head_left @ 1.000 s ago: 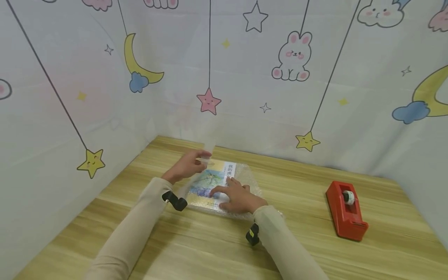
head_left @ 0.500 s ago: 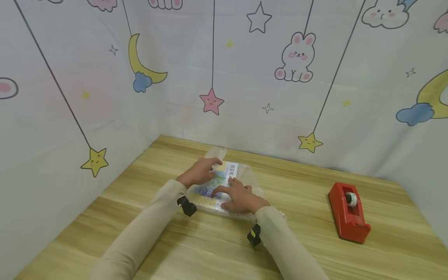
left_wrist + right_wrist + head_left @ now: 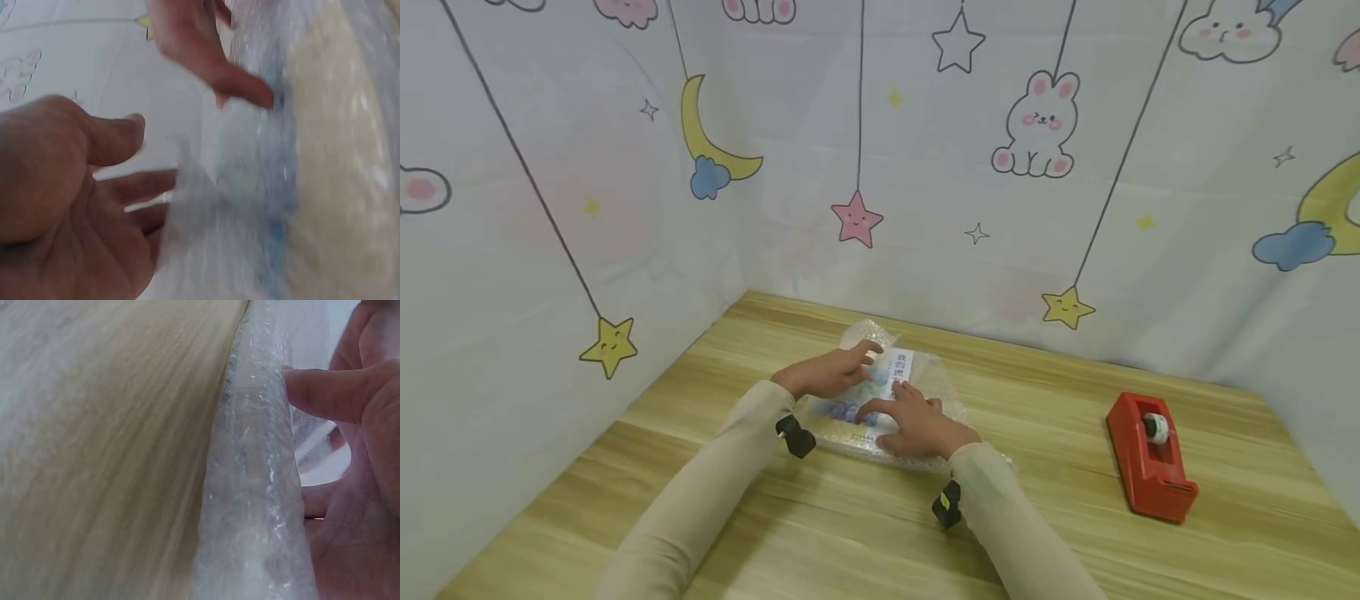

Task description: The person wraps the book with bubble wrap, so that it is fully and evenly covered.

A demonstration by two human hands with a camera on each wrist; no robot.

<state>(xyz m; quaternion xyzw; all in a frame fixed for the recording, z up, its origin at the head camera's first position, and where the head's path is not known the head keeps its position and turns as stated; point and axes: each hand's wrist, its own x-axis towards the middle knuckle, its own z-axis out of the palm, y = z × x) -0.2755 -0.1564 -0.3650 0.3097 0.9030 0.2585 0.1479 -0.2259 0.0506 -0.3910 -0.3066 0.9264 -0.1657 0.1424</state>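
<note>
A book (image 3: 842,432) with a colourful cover lies flat on the table. Clear bubble wrap (image 3: 950,392) covers it, and loose wrap spreads past its right side and far edge. My right hand (image 3: 917,422) rests on the wrapped book with spread fingers, its thumb and fingertips touching the wrap. Over the book's left part, my left hand (image 3: 831,372) has its fingers reaching right beside the raised flap of wrap. In the left wrist view, the left thumb (image 3: 115,139) stands apart from the fingers, and blurred wrap (image 3: 212,244) hides the fingertips.
A red tape dispenser (image 3: 1150,462) with a small tape roll (image 3: 1156,428) stands on the wooden table (image 3: 820,533) to the right. Printed cloth walls (image 3: 925,275) close off the back and sides of the table.
My left hand, holding up the wrap's flap at first, has moved right over the book and loosened its fingers. The flap now lies lower, behind that hand. My right hand stays in place.
</note>
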